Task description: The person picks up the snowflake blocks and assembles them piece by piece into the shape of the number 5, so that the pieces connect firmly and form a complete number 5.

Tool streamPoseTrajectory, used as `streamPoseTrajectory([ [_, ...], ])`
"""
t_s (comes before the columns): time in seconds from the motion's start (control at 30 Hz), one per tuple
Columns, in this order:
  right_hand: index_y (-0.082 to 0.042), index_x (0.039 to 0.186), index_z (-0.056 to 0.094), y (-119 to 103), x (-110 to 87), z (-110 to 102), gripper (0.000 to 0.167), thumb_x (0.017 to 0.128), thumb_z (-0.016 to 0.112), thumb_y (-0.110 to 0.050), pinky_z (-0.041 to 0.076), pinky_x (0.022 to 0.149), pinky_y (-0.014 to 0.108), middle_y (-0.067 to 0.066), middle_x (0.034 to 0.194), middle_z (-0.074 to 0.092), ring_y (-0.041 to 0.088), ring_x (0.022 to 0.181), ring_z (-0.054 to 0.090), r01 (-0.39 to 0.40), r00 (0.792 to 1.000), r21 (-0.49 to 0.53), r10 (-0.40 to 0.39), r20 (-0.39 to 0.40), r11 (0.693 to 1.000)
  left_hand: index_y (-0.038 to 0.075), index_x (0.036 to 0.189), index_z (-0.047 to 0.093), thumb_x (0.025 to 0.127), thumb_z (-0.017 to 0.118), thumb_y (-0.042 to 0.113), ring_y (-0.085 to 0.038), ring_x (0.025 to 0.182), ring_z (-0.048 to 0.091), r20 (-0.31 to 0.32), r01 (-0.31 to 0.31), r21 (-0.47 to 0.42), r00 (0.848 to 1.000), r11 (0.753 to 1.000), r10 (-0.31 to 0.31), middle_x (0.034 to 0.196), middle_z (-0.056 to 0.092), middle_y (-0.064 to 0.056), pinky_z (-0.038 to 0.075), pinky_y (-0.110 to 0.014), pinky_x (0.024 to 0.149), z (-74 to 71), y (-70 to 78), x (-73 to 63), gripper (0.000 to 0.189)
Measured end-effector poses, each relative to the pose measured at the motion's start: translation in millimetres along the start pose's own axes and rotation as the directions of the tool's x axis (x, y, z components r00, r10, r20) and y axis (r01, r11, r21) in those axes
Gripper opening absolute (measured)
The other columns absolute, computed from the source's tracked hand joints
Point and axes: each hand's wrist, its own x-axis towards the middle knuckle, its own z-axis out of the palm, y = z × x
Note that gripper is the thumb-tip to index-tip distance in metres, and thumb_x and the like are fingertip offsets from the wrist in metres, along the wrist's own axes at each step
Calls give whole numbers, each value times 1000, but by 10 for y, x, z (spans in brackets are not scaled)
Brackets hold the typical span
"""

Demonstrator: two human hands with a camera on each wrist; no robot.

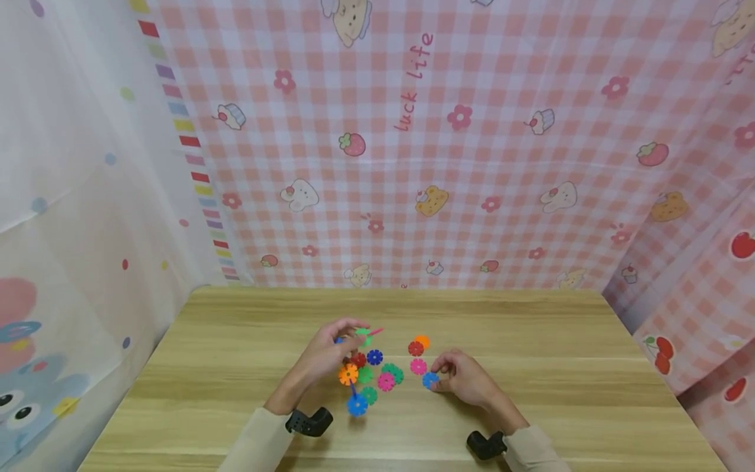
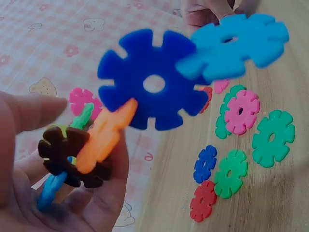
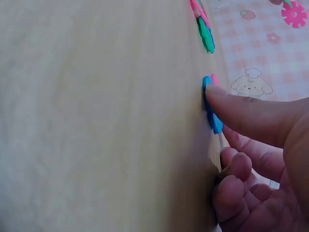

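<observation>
My left hand (image 1: 318,354) holds a chain of slotted plastic flower discs raised over the left of the table. In the left wrist view the chain includes a light blue disc (image 2: 256,41), a dark blue disc (image 2: 125,72), an orange disc (image 2: 99,142) and a dark brown disc (image 2: 55,150). A pink disc (image 2: 79,99) shows beyond the fingers. My right hand (image 1: 468,380) pinches a blue disc (image 1: 428,380) at the tabletop. In the right wrist view the thumb lies on that blue disc (image 3: 216,123), with fingertips low beside it.
Loose discs lie on the wooden table (image 1: 531,328) between the hands. Among them are a pink disc (image 1: 386,385), a dark blue disc (image 1: 371,357) and a red disc (image 1: 415,352) overlapping an orange disc (image 1: 424,339). A checked cloth (image 1: 389,183) hangs behind the table's far edge.
</observation>
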Motion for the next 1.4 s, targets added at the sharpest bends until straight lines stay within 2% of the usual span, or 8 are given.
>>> streamPoseTrajectory([
  [0.17, -6, 89, 65, -16, -10, 4, 24, 75, 84, -4, 37, 66, 22, 6, 89, 52, 18, 79, 45, -23, 1000, 9, 23, -6, 1000, 17, 126, 62, 97, 64, 28, -31, 89, 66, 10, 0, 13, 1000, 1000, 0, 112, 61, -10, 54, -33, 70, 13, 19, -8, 32],
  [0.47, -4, 91, 60, -54, -26, -7, 23, 80, 79, 0, 40, 66, 23, 5, 85, 56, 18, 77, 49, -25, 999, 51, 24, 24, 998, 16, 124, 62, 96, 65, 23, -29, 100, 63, 39, -14, 24, 999, 1000, 13, 118, 64, -7, 54, -40, 83, 27, 18, 0, 29],
  [0.67, 0, 94, 59, -95, -24, -61, 12, 87, 66, 6, 46, 58, 22, 5, 80, 58, 16, 68, 53, -26, 1000, 141, 26, 1, 990, 10, 129, 61, 96, 63, 17, -36, 91, 62, 75, -12, 2, 997, 1000, 12, 116, 65, -14, 54, -33, 70, 28, 31, 1, 33],
  [0.83, 3, 105, 60, -210, 12, -89, 16, 90, 61, 8, 55, 59, 27, 10, 85, 63, 20, 68, 62, -29, 1000, 279, 29, 2, 960, 11, 129, 64, 94, 67, 24, -23, 73, 59, 97, 15, 17, 995, 1000, -16, 122, 65, -11, 50, -26, 58, 45, 27, 6, 37],
  [0.97, 4, 114, 60, -368, 37, -94, 21, 93, 59, 5, 59, 68, 35, 14, 89, 66, 25, 74, 67, 26, 1000, 320, -21, -18, 947, 11, 129, 65, 92, 71, 33, -14, 58, 50, 99, 53, 8, 994, 999, -53, 109, 68, -9, 46, -24, 52, 72, 21, 14, 43],
  [1.07, 6, 120, 60, -481, 57, -82, 25, 95, 58, 2, 60, 72, 38, 18, 92, 68, 29, 77, 69, 68, 998, 363, -57, -42, 929, 11, 127, 67, 91, 72, 36, -12, 58, 48, 91, 61, 9, 994, 998, -62, 110, 68, -6, 44, -22, 51, 92, 22, 19, 44],
  [1.23, 6, 122, 61, -602, 81, -39, 28, 95, 61, 2, 60, 76, 36, 22, 96, 69, 28, 81, 72, 100, 994, 424, -75, -76, 900, 18, 117, 73, 90, 72, 40, -11, 58, 46, 101, 48, 40, 993, 998, -52, 108, 70, -12, 41, -20, 50, 123, 23, 29, 35],
  [1.4, 9, 123, 60, -651, 95, 1, 29, 95, 60, 3, 60, 76, 37, 24, 97, 68, 19, 79, 72, 115, 993, 441, -89, -79, 890, 16, 114, 74, 90, 72, 37, -11, 56, 42, 103, 44, 40, 994, 998, -48, 86, 67, -11, 37, -21, 49, 144, 21, 22, 32],
])
